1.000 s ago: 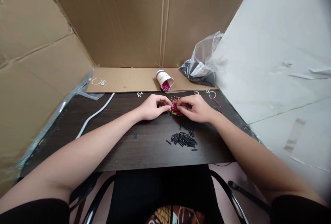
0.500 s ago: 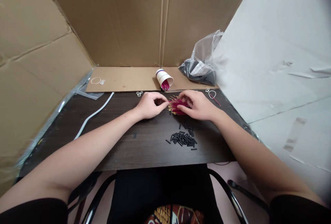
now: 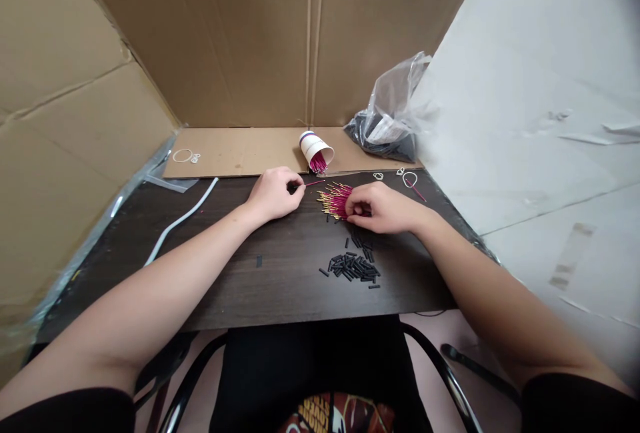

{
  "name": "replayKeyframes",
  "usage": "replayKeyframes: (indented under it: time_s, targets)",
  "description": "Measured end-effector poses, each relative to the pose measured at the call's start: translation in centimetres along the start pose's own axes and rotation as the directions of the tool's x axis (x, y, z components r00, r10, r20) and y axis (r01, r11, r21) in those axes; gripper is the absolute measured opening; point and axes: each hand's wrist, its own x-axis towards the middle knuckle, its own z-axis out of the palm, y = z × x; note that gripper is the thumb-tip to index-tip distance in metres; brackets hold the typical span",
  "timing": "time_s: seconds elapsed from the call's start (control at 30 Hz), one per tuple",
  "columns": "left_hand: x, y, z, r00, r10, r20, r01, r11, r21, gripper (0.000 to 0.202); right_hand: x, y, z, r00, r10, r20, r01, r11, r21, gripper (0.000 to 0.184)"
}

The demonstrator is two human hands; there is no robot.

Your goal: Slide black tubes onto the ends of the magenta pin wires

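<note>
Pinched in the fingers of my left hand [image 3: 275,193] is one thin magenta wire [image 3: 315,183], pointing right. My right hand [image 3: 380,208] has its fingers curled closed on the right part of a bundle of magenta wires [image 3: 340,198]. The gold-coloured tips of the bundle face left, toward my left hand. The bundle's right end is hidden behind my right fingers. Just in front of the bundle is a loose pile of short black tubes [image 3: 353,266], with a few strays around it. Behind, a paper cup [image 3: 313,146] lies on its side with more magenta wires in its mouth.
A cardboard strip [image 3: 235,151] runs along the back of the dark table [image 3: 225,293]. A clear plastic bag [image 3: 387,133] of black pieces sits back right. White bands [image 3: 410,180] lie near the right edge. A pale tube [image 3: 175,223] lies at left. Cardboard walls [image 3: 240,39] stand around.
My left hand has moved left, away from the bundle, with one wire in its fingers. My right hand has shifted slightly and uncovers more of the bundle and some white bands behind it.
</note>
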Motion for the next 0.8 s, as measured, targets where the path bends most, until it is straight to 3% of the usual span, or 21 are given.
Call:
replayKeyframes:
  time_s: [0.17,0.3,0.4,0.53,0.7,0.8]
  targets:
    - [-0.1,0.3,-0.1,1.000,-0.001,0.006,0.001,1.000,0.017,0.010,0.0,-0.1,-0.1,1.000,0.026,0.018,-0.026,1.000,-0.014,0.011]
    - [-0.6,1.7,0.1,0.994,0.110,-0.017,-0.111,0.988,-0.111,0.008,0.1,-0.2,0.2,0.999,0.039,0.028,-0.035,0.992,-0.120,0.012]
    - [-1.3,3.4,0.5,0.978,0.198,0.072,-0.179,0.961,-0.210,0.021,0.1,-0.2,0.4,0.997,0.059,0.044,-0.049,0.981,-0.188,0.011]
    - [-2.1,5.0,0.8,0.950,0.199,0.242,-0.153,0.969,-0.195,0.032,0.1,-0.6,0.5,0.993,0.107,0.055,-0.089,0.963,-0.255,0.013]
    - [-2.1,4.9,0.6,0.940,0.208,0.269,-0.165,0.971,-0.175,0.012,0.1,-1.5,0.5,0.987,0.147,0.072,-0.117,0.941,-0.317,0.013]
    - [-1.9,4.4,0.5,0.929,0.237,0.286,-0.188,0.964,-0.187,0.009,0.0,-1.4,0.3,0.987,0.158,0.006,-0.149,0.944,-0.296,0.011]
